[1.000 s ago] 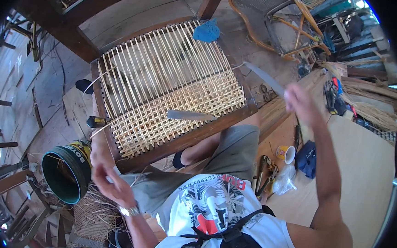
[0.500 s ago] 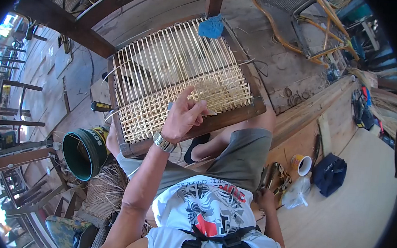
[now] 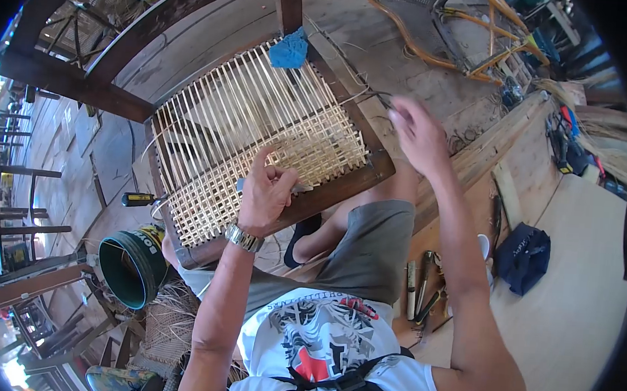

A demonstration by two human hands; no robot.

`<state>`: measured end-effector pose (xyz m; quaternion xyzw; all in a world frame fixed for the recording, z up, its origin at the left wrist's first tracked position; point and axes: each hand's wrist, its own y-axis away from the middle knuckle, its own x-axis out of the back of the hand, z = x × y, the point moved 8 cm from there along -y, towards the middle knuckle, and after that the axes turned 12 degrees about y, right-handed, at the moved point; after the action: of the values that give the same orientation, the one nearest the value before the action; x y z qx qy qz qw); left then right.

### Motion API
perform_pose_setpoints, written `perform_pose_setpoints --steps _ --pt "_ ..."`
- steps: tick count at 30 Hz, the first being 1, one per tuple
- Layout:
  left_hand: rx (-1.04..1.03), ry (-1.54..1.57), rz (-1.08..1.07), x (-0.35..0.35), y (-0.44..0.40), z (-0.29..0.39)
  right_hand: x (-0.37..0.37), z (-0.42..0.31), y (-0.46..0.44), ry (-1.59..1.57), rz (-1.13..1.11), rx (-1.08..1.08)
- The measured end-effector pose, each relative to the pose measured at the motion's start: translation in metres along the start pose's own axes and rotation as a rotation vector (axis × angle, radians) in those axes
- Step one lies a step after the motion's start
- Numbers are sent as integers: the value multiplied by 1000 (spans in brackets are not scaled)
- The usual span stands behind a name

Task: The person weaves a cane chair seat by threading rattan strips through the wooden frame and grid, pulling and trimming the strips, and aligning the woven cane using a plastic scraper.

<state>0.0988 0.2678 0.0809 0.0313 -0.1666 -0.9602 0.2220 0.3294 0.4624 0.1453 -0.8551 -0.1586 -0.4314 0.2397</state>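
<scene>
A wooden seat frame (image 3: 334, 195) lies tilted over my lap, strung with pale cane strands (image 3: 222, 91). Its near part carries a tight cane weave (image 3: 207, 206). My left hand (image 3: 266, 198) rests over the weave with its index finger stretched out. The other fingers curl around something greyish, mostly hidden in the palm. Beyond the frame's right side, my right hand (image 3: 421, 139) is blurred. Its fingertips are beside a loose dark strand (image 3: 380, 96) that comes from the frame edge; whether they touch it I cannot tell. A blue cloth (image 3: 289, 50) hangs at the far corner.
A yellow-and-black screwdriver handle (image 3: 137, 199) sticks out at the frame's left side. Below it stands a green bucket (image 3: 121, 269). On the right are several hand tools (image 3: 423, 287), a dark blue cap (image 3: 523, 259) and a wooden plank (image 3: 486, 168). A rattan chair (image 3: 441, 30) stands behind.
My right hand has come up from the tools at my right side to the frame's right edge. My left hand still lies over the weave. The whole view has shifted slightly.
</scene>
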Motion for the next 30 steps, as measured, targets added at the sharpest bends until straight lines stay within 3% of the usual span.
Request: perform_pose_setpoints --steps 3,5,8,9,10,13,20,23,24,26,28,30 --pt "30 -17 15 -2 -1 2 -46 -4 -48 -38 33 161" --pt "-5 -33 -25 -7 -1 8 -92 -8 -64 283 -340 177" --pt "-34 -109 22 -4 -2 -6 -73 -19 -69 204 -388 102" --pt "-69 -150 24 -4 -1 -7 -73 -11 -68 215 -224 169" --pt "-66 -142 17 -5 1 -8 -76 -8 -67 225 -228 165" --pt "-23 44 -10 -5 4 -4 -72 -27 -55 130 -183 469" --pt "-36 170 -37 0 5 -12 -74 -37 -62 67 -258 358" --pt "-59 172 -18 -3 10 -11 -83 -31 -76 88 -376 211" --pt "-63 171 -4 -2 12 -12 -83 -33 -80 81 -377 224" --pt "-26 230 -30 -2 11 -14 -96 -27 -83 243 -584 201" --pt "14 270 -41 0 11 -13 -99 -25 -90 169 -597 221" --pt "60 288 -81 -2 10 -12 -99 -13 -97 157 -668 30"
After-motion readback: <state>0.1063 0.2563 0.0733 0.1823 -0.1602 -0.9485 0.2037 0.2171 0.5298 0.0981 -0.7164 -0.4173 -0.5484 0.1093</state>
